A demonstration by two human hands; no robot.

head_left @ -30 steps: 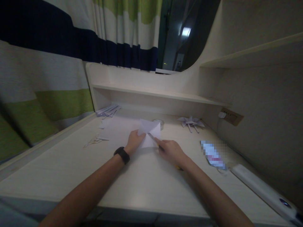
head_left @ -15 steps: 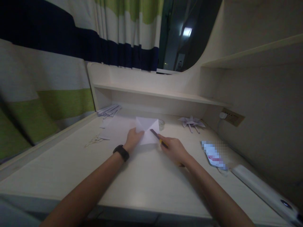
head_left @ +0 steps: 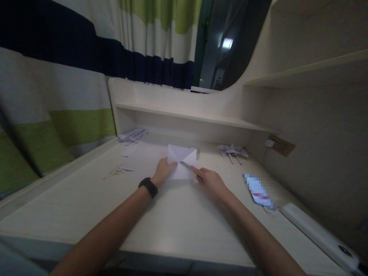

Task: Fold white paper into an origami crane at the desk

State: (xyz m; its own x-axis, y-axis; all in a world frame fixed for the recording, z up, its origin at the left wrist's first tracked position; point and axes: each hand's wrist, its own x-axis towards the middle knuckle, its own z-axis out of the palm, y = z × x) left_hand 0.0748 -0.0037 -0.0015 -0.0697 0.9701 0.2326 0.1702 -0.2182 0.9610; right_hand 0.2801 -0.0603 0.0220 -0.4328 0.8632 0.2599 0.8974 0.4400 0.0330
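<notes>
A square of white paper (head_left: pixel 183 173) with diagonal creases is held up off the desk, tilted towards me. My left hand (head_left: pixel 164 170) pinches its left edge, thumb on the front face. In my right hand (head_left: pixel 211 180) is a utility knife (head_left: pixel 188 166) with a yellow body, mostly covered by the fingers. Its blade points left across the paper, the tip close to the middle where the creases meet. Whether the tip touches or pierces the sheet I cannot tell.
Paper pinwheels (head_left: pixel 232 150) lie at the back right, near a phone (head_left: pixel 258 190) and a long white bar (head_left: pixel 319 234). At the back left are a pile of rolled paper sticks (head_left: pixel 132 135), flat white sheets (head_left: pixel 145 153) and thin pale sticks or ties (head_left: pixel 116 171).
The paper has tipped and shifted slightly right and down. The knife has turned flatter, its blade now showing a brighter side, with the tip slightly lower and further left.
</notes>
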